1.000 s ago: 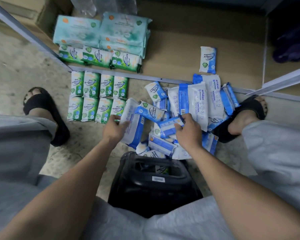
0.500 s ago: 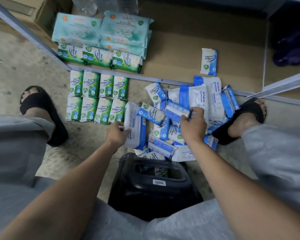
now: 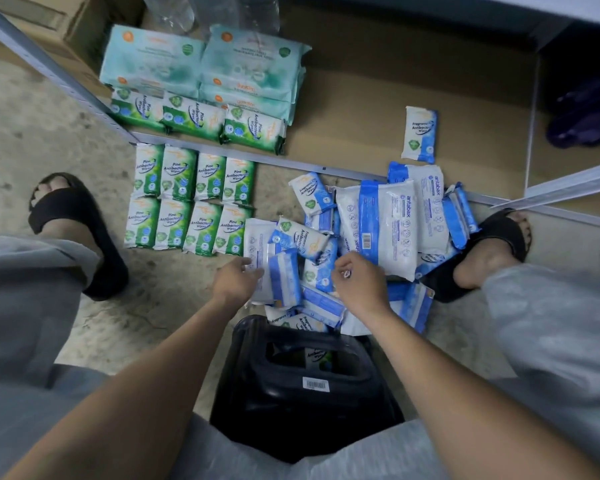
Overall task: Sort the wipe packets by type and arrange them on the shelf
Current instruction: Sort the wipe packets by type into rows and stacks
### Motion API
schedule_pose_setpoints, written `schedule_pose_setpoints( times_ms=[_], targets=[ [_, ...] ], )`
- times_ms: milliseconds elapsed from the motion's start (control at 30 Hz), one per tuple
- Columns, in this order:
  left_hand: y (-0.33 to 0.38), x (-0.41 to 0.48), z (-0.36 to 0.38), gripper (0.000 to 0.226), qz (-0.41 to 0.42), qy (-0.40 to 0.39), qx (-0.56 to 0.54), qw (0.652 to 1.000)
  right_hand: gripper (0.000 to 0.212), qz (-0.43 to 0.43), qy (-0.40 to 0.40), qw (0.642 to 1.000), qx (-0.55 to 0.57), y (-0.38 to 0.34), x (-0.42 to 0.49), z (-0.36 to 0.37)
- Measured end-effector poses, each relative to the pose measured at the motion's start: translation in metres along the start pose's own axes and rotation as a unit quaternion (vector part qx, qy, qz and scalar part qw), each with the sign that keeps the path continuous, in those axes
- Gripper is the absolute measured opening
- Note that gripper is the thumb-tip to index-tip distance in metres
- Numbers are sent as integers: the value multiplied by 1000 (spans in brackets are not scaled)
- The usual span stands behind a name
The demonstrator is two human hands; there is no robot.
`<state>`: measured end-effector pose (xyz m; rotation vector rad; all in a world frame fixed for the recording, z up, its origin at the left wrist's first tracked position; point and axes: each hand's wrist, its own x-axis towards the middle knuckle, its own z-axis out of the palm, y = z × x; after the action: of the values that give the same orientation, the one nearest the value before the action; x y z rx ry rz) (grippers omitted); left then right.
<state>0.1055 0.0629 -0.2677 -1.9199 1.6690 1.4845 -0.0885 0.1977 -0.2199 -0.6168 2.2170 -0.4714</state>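
Note:
A mixed pile of blue and white wipe packets (image 3: 378, 223) lies on the floor in front of the shelf (image 3: 361, 91). My left hand (image 3: 234, 284) grips the edge of a large white and blue packet (image 3: 257, 244) at the pile's left side. My right hand (image 3: 361, 285) hovers over the middle of the pile with curled fingers, and nothing shows in it. Several green pine packets (image 3: 191, 199) lie in two neat rows on the floor. On the shelf are three green packets (image 3: 194, 116), large teal packs (image 3: 201, 60) and one small blue packet (image 3: 420, 135).
A black plastic stool (image 3: 302, 382) stands between my knees, with a packet visible through its slot. My sandalled feet (image 3: 77, 233) (image 3: 492, 251) flank the packets. The shelf's metal front rail (image 3: 326, 168) runs behind the pile, and a cardboard box (image 3: 49, 15) sits at far left.
My right hand lifted a small blue packet up the pile, let it go and drew back toward me. My left hand stayed on the large white packet.

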Motion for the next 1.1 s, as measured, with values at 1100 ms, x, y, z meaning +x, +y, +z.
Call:
schedule_pose_setpoints(
  times_ms=[1100],
  targets=[
    [62,-3,19,48,-42,-73,-284,955,19,50,-151,974,164,-10,12,0]
  ],
)
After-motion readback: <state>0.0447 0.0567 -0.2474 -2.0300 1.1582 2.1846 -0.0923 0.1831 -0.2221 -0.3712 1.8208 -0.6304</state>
